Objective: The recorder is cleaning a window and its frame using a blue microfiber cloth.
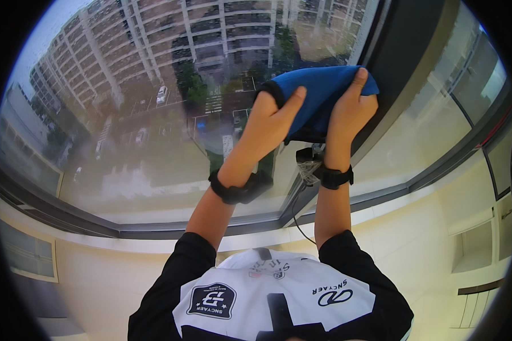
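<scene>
A blue cloth with a dark edge (320, 93) is stretched between my two hands in front of a large window pane (153, 149). My left hand (275, 113) grips its left side at the dark edge, thumb on top, the other fingers hidden behind the fabric. My right hand (355, 104) pinches the upper right corner, the thumb pressed on the cloth close to the dark window frame (403, 72). Black straps sit on both wrists. Whether the cloth touches the glass, I cannot tell.
Below the cloth, a small dark device with a cable (309, 164) is beside my right wrist. The window's lower rail (162, 232) curves across in front of me, above a pale sill. Open shelving (473, 247) stands at the right. Buildings and parked cars show through the wet glass.
</scene>
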`<action>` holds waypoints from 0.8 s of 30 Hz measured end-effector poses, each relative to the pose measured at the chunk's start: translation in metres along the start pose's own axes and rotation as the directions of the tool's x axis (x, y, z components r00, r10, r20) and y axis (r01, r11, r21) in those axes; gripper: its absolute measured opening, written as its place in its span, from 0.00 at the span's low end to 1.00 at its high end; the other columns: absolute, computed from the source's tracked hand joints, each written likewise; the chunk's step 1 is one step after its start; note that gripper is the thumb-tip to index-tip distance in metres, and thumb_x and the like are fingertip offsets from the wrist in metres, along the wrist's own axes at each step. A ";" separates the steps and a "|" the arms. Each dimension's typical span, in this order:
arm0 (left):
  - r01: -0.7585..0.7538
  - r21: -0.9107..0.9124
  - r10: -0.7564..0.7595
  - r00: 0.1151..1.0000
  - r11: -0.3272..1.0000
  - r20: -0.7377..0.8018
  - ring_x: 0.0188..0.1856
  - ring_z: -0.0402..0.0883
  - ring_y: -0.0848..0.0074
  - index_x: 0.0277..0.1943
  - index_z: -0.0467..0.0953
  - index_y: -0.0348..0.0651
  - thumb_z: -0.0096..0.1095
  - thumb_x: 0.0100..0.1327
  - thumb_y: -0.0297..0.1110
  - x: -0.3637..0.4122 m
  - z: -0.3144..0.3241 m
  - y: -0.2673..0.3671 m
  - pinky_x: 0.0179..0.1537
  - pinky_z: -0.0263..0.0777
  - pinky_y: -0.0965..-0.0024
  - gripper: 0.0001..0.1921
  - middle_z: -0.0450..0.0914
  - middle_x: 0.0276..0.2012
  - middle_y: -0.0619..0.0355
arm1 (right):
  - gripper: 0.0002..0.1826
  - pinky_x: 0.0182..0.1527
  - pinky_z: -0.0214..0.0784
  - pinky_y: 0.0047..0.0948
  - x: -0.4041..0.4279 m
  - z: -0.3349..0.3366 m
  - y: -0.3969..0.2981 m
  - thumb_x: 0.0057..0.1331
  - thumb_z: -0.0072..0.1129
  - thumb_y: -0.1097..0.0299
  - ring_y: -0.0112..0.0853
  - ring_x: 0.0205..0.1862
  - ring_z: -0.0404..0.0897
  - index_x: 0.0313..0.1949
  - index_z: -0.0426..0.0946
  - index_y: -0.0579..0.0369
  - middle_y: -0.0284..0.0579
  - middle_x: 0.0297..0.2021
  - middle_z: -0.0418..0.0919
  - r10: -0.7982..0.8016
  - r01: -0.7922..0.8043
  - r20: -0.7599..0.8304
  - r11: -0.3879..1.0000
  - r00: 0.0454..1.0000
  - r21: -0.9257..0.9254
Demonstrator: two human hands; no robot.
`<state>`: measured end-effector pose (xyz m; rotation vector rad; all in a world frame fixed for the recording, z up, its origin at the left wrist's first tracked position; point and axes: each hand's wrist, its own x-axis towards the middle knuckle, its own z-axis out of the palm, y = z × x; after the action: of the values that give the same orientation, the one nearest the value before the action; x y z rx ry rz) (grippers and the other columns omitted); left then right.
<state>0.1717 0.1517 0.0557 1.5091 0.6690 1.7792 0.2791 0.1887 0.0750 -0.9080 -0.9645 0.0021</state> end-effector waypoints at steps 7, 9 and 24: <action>-0.073 0.098 0.061 0.990 0.992 0.127 0.35 0.70 0.82 0.40 0.70 0.31 0.51 0.58 0.34 0.002 0.003 0.001 0.38 0.63 0.79 0.13 0.75 0.34 0.59 | 0.24 0.24 0.60 0.28 0.010 -0.005 -0.001 0.61 0.42 0.54 0.32 0.19 0.71 0.25 0.70 0.67 0.48 0.17 0.72 0.033 -0.038 -0.032 0.988 0.999 -0.153; 0.000 0.139 -0.019 0.991 0.990 0.136 0.34 0.70 0.81 0.39 0.70 0.32 0.51 0.58 0.35 -0.001 -0.001 0.004 0.38 0.63 0.77 0.13 0.74 0.33 0.58 | 0.24 0.25 0.61 0.27 0.009 -0.007 -0.005 0.61 0.42 0.54 0.31 0.20 0.71 0.25 0.70 0.67 0.47 0.18 0.73 0.025 -0.027 -0.014 0.996 1.000 -0.090; 0.109 -0.215 -0.204 0.844 0.970 -0.495 0.39 0.73 0.71 0.42 0.68 0.32 0.57 0.53 0.29 -0.059 -0.130 0.047 0.41 0.68 0.70 0.14 0.73 0.37 0.52 | 0.21 0.22 0.59 0.23 -0.081 0.027 -0.056 0.56 0.51 0.54 0.20 0.18 0.64 0.22 0.71 0.64 0.37 0.14 0.69 0.110 -0.327 0.658 0.920 0.745 0.216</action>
<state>0.0406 0.0829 0.0304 0.8229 0.8354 2.0653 0.1902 0.1398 0.0623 -0.7153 -1.4296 0.7035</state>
